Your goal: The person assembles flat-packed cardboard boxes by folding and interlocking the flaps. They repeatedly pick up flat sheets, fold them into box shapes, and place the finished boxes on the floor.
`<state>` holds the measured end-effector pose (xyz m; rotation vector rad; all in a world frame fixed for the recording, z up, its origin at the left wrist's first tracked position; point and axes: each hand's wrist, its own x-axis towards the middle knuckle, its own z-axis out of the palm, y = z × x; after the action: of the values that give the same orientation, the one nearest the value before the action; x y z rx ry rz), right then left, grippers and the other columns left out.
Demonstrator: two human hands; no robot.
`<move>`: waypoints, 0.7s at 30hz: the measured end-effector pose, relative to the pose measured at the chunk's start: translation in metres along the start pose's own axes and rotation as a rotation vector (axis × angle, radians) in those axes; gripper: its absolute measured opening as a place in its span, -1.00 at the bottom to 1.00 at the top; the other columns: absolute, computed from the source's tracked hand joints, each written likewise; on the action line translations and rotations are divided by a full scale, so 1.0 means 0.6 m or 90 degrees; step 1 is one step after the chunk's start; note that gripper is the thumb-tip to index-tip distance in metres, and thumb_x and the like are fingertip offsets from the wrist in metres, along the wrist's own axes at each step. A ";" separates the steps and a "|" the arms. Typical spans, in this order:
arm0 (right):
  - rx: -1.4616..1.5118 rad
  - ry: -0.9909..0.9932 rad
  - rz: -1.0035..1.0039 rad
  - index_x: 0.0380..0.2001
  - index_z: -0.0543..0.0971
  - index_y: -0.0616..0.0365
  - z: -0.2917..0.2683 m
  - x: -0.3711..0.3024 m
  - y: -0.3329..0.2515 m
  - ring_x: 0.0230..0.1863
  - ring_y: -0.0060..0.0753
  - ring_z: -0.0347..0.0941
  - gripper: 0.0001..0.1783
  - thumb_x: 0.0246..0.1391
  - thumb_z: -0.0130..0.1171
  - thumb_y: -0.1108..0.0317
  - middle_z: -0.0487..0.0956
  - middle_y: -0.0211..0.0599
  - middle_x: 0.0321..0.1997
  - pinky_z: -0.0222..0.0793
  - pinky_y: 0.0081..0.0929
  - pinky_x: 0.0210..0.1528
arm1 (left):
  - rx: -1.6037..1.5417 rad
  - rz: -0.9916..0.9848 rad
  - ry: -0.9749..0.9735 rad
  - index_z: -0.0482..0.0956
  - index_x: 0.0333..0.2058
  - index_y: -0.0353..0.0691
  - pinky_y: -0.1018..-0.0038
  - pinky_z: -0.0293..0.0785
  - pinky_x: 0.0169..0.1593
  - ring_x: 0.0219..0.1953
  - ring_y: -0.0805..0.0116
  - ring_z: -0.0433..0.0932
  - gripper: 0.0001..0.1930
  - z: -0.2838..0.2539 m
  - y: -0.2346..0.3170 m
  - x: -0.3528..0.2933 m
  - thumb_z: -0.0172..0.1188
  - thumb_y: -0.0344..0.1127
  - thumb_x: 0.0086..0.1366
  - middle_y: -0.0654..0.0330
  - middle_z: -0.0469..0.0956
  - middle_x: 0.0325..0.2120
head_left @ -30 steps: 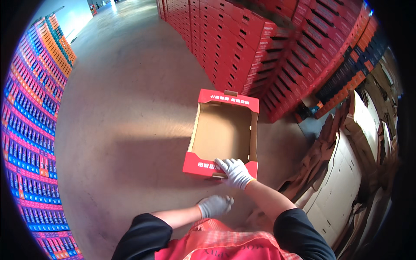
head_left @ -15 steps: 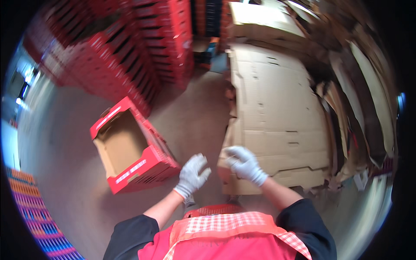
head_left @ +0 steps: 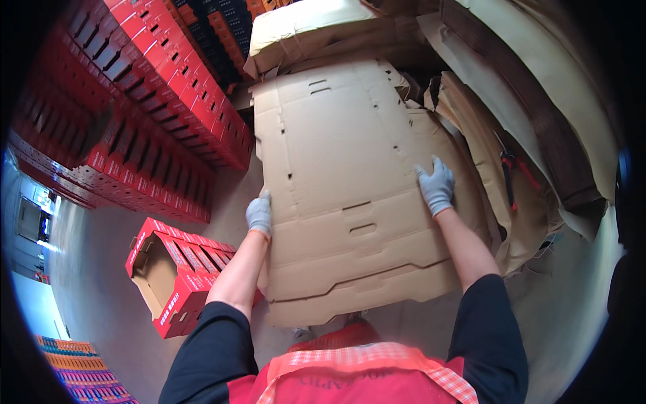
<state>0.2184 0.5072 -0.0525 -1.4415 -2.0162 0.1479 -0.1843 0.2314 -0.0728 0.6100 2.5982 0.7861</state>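
Note:
A large flat brown cardboard sheet (head_left: 330,155) with cut slots and creases lies before me, on top of other cardboard. My left hand (head_left: 259,213), in a pale grey work glove, is closed at the sheet's left edge, some fingertips hidden. At the opposite edge, my right hand (head_left: 437,184), gloved the same way, touches the cardboard with thumb and fingers apart. Left of my left forearm, a red open-topped carton (head_left: 185,299) with a brown inside stands on the floor.
Tall stacks of red cartons (head_left: 195,94) rise at the far left. Wrapped brown cardboard bundles (head_left: 323,34) lie beyond the sheet, with more bent cardboard (head_left: 538,114) at right. A red-and-black hand tool (head_left: 509,178) rests there. Colourful stacked cartons (head_left: 81,367) stand lower left.
My view has turned right toward the cardboard. Both hands have moved forward and apart, from hovering near the sheet's front left corner to its left and right edges.

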 end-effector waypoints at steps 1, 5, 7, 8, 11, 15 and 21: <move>0.064 -0.005 0.061 0.13 0.48 0.13 -0.008 -0.009 -0.010 0.11 0.09 0.44 -0.25 -0.06 0.38 -0.06 0.58 0.03 0.04 0.35 -0.10 0.17 | -0.035 -0.013 0.005 0.67 -0.17 -0.33 0.23 0.44 0.06 -0.06 -0.10 0.58 -0.34 -0.012 -0.006 -0.007 -0.09 0.24 0.38 -0.21 0.61 -0.16; 0.235 -0.097 0.139 0.16 0.46 0.17 -0.097 -0.037 -0.014 -0.04 -0.08 0.56 -0.28 -0.01 0.40 0.05 0.62 -0.01 -0.03 0.45 -0.23 0.04 | -0.334 0.006 -0.020 0.63 -0.09 -0.31 0.28 0.49 0.03 -0.12 0.07 0.61 -0.50 -0.085 -0.020 -0.071 0.06 0.07 0.37 -0.02 0.66 -0.18; 0.328 -0.252 0.215 0.14 0.48 0.21 -0.148 -0.036 -0.005 -0.16 -0.30 0.59 -0.35 0.03 0.38 0.12 0.65 -0.17 -0.13 0.51 -0.38 -0.08 | -0.816 -0.118 -0.203 0.60 -0.02 -0.28 0.29 0.51 0.03 -0.12 0.16 0.62 -0.55 -0.127 -0.033 -0.098 0.17 -0.01 0.33 0.09 0.67 -0.14; 0.434 -0.418 0.319 0.11 0.50 0.22 -0.174 -0.030 0.004 -0.17 -0.34 0.59 -0.40 0.04 0.37 0.18 0.66 -0.21 -0.14 0.51 -0.40 -0.08 | -0.774 -0.151 -0.251 0.57 0.01 -0.28 0.28 0.52 0.04 -0.11 0.18 0.62 -0.54 -0.146 -0.041 -0.105 0.20 -0.04 0.31 0.12 0.65 -0.12; 0.729 -0.670 0.457 0.04 0.56 0.19 -0.226 -0.039 -0.004 -0.18 -0.40 0.60 -0.56 0.08 0.31 0.32 0.66 -0.28 -0.15 0.53 -0.43 -0.07 | -0.573 -0.146 -0.421 0.51 0.12 -0.27 0.29 0.52 0.07 -0.06 0.22 0.60 -0.49 -0.170 -0.040 -0.126 0.29 -0.17 0.25 0.13 0.61 -0.03; 0.603 -0.455 0.292 0.17 0.47 0.26 -0.192 -0.100 -0.100 0.15 -0.26 0.49 -0.39 0.01 0.31 0.35 0.57 -0.15 0.10 0.39 -0.39 0.21 | -0.507 0.058 -0.259 0.38 0.25 -0.31 0.37 0.47 0.11 -0.01 0.29 0.57 -0.45 -0.081 0.055 -0.197 0.15 -0.37 0.27 0.10 0.57 0.04; -0.049 -0.274 -0.238 0.31 0.30 0.13 -0.066 -0.224 -0.251 0.48 -0.09 0.06 -0.23 0.09 0.13 -0.01 0.33 -0.14 0.39 -0.49 0.25 0.48 | 0.072 0.288 0.047 -0.01 0.39 -0.37 -0.02 -0.06 0.42 0.45 -0.11 -0.03 -0.22 0.095 0.147 -0.261 0.09 -0.17 0.31 -0.15 -0.02 0.42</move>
<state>0.1441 0.3199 -0.0134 -1.1157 -2.6314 0.2369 -0.0005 0.2447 -0.0329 1.2541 2.6153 0.8033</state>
